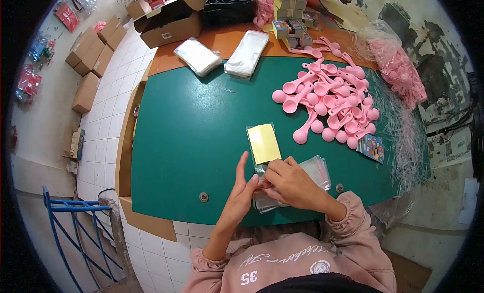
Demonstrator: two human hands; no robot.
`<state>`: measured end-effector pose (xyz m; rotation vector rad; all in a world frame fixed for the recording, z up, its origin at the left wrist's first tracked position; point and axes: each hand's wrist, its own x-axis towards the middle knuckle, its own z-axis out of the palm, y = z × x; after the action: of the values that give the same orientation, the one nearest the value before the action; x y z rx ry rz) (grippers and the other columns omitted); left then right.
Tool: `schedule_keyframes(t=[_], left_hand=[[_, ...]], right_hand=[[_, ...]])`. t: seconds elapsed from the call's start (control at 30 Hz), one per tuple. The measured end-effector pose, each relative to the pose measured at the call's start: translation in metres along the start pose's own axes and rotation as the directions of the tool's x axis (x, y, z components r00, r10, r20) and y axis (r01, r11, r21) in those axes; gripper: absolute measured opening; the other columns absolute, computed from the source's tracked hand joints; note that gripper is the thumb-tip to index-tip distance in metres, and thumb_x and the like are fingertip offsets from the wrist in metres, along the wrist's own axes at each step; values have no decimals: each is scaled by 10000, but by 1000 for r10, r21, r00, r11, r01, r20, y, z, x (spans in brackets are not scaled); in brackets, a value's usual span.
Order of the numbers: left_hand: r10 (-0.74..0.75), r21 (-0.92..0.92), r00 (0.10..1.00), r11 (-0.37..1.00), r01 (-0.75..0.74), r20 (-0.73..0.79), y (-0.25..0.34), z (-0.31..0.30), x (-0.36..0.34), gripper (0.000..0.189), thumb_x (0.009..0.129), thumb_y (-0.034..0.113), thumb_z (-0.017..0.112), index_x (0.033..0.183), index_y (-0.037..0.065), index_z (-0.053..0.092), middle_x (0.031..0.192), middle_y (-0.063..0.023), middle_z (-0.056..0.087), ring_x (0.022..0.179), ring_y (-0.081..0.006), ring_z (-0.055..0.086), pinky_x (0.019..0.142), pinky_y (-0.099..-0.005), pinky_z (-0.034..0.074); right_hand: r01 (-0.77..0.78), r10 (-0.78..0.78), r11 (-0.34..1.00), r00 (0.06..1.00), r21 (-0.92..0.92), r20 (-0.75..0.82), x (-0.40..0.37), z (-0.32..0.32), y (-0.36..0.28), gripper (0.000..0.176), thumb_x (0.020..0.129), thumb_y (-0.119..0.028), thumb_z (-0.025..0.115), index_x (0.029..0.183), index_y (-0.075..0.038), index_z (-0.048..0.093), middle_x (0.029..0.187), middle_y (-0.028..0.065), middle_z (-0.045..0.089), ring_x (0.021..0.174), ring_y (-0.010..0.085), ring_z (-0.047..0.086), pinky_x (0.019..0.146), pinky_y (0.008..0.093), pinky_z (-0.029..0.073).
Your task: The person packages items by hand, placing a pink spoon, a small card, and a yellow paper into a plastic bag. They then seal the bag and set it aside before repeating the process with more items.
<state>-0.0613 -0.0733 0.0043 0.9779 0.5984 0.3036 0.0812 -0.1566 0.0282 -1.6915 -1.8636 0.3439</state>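
Note:
A clear plastic bag (260, 168) with a yellow card (265, 144) inside lies on the green tabletop in front of me. At its near end, my right hand (291, 181) is closed, its fingertips pinched at the plastic. My left hand (241, 194) is beside it, index finger stretched upward and thumb touching near the right fingertips; its other fingers are mostly hidden. Partly under my right hand lies a stack of empty clear bags (316, 173).
Pink measuring spoons (330, 99) are heaped at the right, beside a small stack of printed cards (373, 148). Two bundles of clear bags (247, 53) lie at the back. Banded card stacks (290, 28), an open cardboard box (169, 31) and a bag of pink spoons (396, 66) stand around the edge.

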Motion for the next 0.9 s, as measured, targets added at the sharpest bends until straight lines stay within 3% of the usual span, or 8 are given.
schedule_keyframes(t=[0.2, 0.27, 0.37, 0.47, 0.5, 0.6, 0.77, 0.9], left_hand=[[66, 138, 997, 988, -62, -25, -1, 0, 16, 596, 881, 17, 418, 1391, 135, 133, 779, -26, 539, 659, -72, 544, 594, -218, 464], [148, 360, 985, 927, -105, -93, -3, -6, 20, 561, 889, 3, 387, 1381, 122, 145, 827, -77, 582, 685, -101, 583, 618, -245, 489], [173, 202, 980, 968, -150, -102, 6, -10, 26, 521, 895, 0, 355, 1369, 118, 174, 925, -163, 603, 795, -164, 619, 688, -282, 515], [89, 113, 996, 990, -88, -7, 10, -12, 25, 486, 906, 14, 336, 1359, 122, 195, 1014, -241, 581, 897, -250, 616, 761, -327, 515], [86, 233, 996, 969, -81, -14, 7, -16, 26, 457, 923, 57, 334, 1355, 126, 203, 1028, -258, 570, 926, -292, 606, 785, -344, 508], [-8, 85, 1000, 996, 8, -1, 10, -10, 20, 439, 934, 95, 327, 1354, 125, 201, 1039, -270, 561, 947, -311, 596, 798, -358, 503], [-13, 65, 1000, 998, 11, 26, 2, -8, 11, 428, 944, 124, 309, 1355, 115, 188, 1049, -259, 559, 956, -310, 591, 812, -372, 499], [1, 114, 1000, 994, -3, 14, 0, -10, 5, 424, 943, 113, 320, 1351, 102, 202, 981, -204, 585, 914, -270, 606, 789, -359, 514]], right_hand=[[116, -113, 989, 993, -87, 40, -1, 2, 6, 177, 697, -143, 659, 751, -84, 500, 753, 46, 480, 736, 200, 496, 690, 325, 347], [148, -157, 985, 982, 84, 106, -6, -5, 11, 169, 742, -197, 615, 750, -74, 499, 745, 55, 496, 755, 214, 506, 701, 349, 350], [83, -183, 929, 950, 360, 252, -13, -40, 17, 150, 758, -179, 617, 765, -72, 513, 747, 37, 507, 739, 190, 512, 710, 321, 352], [-140, 2, 824, 970, 549, 245, -35, -104, 54, 134, 757, -145, 633, 795, -61, 536, 753, 32, 522, 711, 147, 512, 682, 285, 380], [-185, 84, 777, 978, 601, 192, -40, -118, 62, 137, 750, -134, 643, 805, -58, 542, 754, 33, 524, 702, 134, 510, 670, 274, 391], [-346, 331, 885, 938, 313, 101, -42, -125, 65, 155, 735, -125, 653, 808, -46, 541, 747, 43, 519, 714, 133, 515, 662, 280, 411], [-56, 45, 984, 996, 167, 72, -19, -44, 33, 177, 718, -115, 636, 849, -60, 531, 871, 97, 509, 837, 264, 517, 724, 355, 428], [21, -32, 997, 988, 74, 151, 2, -12, 19, 260, 689, -106, 654, 900, -78, 504, 864, 74, 479, 848, 252, 495, 712, 353, 405]])
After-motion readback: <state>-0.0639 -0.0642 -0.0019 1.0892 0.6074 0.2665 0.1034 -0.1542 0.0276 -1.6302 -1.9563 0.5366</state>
